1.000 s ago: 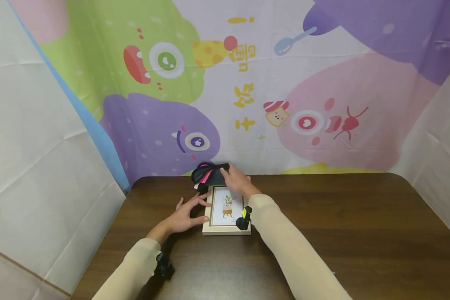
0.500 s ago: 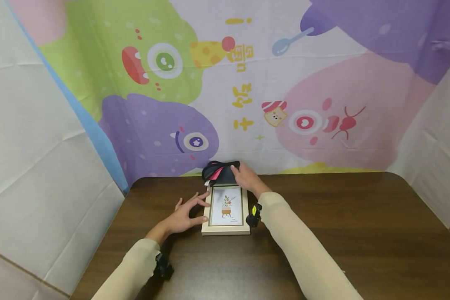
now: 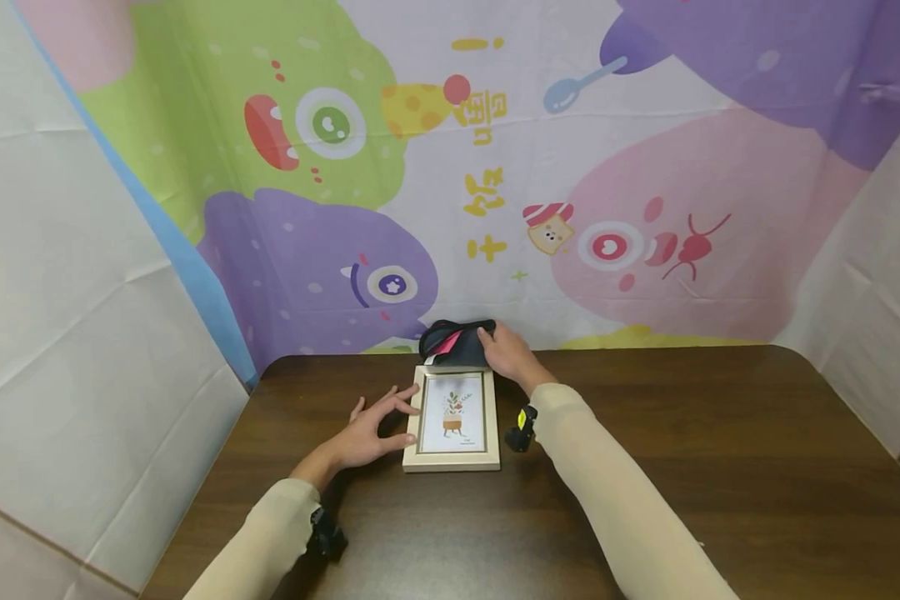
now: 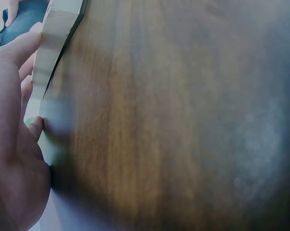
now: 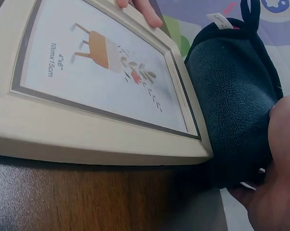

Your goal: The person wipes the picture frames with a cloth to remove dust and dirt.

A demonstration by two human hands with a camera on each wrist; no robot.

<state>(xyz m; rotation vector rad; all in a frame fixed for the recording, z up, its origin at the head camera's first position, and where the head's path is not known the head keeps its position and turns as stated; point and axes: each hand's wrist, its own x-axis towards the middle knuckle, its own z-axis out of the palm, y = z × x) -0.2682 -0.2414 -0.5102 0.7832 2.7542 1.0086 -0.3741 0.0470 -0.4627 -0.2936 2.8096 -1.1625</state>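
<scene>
A cream-edged picture frame [image 3: 454, 460] lies face up on the table, showing a printed potted plant. Fingertips of my left hand [image 3: 363, 433] touch its left side, the fingers spread and fairly straight; the left wrist view has them along the frame's side [image 4: 58, 29]. At the far edge of the frame, my right hand [image 3: 512, 354] grips a dark fleecy cloth [image 3: 461, 347] with black trim, a loop and a pink part. In the right wrist view the cloth [image 5: 231, 91] lies against the frame's end, with thumb and fingers of the right hand [image 5: 279, 163] around its edge.
The brown wooden table [image 3: 682, 450] extends on both sides of the frame. A printed cartoon curtain [image 3: 495, 283] hangs just behind the table's far edge, close to the cloth. Pale wall sheets [image 3: 82, 333] stand at left and right.
My right hand has moved to the right, drawing the cloth along the frame's far edge. The left hand has stayed at the frame's left side, and the frame has hardly moved.
</scene>
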